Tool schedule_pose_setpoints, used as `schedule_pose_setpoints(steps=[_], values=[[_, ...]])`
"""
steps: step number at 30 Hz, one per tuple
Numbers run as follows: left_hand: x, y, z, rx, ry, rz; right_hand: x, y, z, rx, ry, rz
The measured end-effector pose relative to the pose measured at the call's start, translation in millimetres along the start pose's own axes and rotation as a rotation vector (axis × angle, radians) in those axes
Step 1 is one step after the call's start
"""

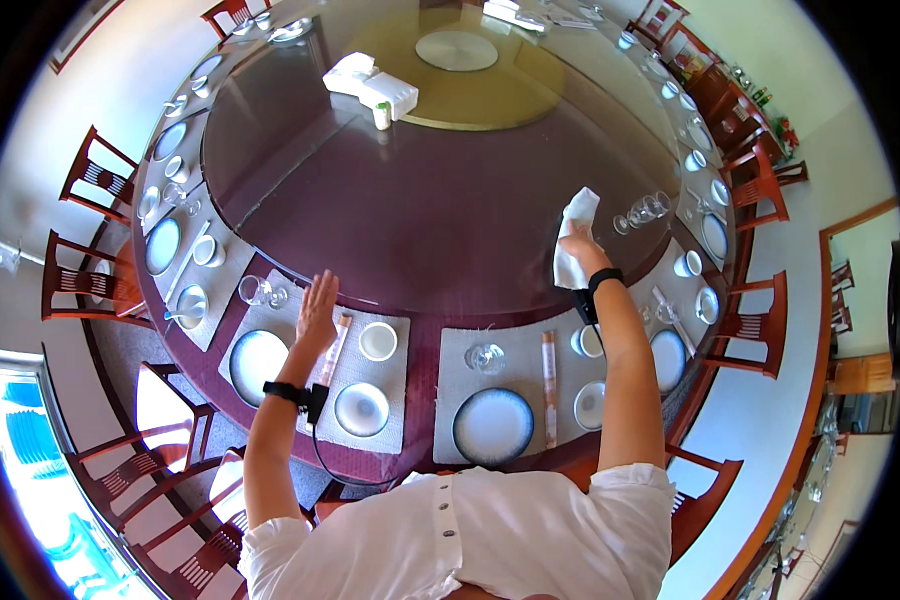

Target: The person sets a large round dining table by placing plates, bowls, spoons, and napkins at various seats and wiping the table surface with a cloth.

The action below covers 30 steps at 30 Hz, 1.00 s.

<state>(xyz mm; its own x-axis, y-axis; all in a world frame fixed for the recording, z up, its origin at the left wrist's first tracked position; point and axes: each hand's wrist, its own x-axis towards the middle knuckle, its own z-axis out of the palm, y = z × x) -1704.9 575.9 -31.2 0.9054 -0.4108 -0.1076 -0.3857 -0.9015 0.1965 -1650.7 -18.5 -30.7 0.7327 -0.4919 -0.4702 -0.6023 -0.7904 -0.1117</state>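
Observation:
My right hand [584, 248] is closed on a folded white cloth [573, 270], held against the large dark red turntable [420, 220] near its right front edge. Stemmed glasses [645, 212] stand or lie just to the right of that cloth; which, I cannot tell. Over the turntable's left front edge reaches my left hand [317, 312], fingers straight and nothing in it. Close by it are a clear glass [254, 291], a white cup [378, 341] and a paper chopstick sleeve [336, 350]. Both wrists wear black bands.
Place settings ring the round table, each on a grey placemat [450, 440] with a plate [493, 425], bowls and a glass [485, 359]. White packets [370, 85] and a small green-and-white container [382, 116] sit farther back. Wooden chairs [755, 325] surround the table.

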Motion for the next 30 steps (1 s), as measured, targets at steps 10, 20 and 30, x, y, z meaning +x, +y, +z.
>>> schedule_pose_setpoints(steps=[10, 20, 30], values=[[0.7, 19.8, 0.9, -0.297, -0.116, 0.163, -41.9, -158.1, 36.2, -0.088, -0.101, -0.499], [0.0, 14.1, 6.3, -0.083, -0.009, -0.122, -54.4, -134.2, 45.3, -0.260, 0.002, -0.536], [-2.0, -0.6, 0.3, -0.237, -0.139, 0.120, -33.7, -126.0, 24.0, -0.129, -0.052, -0.219]])
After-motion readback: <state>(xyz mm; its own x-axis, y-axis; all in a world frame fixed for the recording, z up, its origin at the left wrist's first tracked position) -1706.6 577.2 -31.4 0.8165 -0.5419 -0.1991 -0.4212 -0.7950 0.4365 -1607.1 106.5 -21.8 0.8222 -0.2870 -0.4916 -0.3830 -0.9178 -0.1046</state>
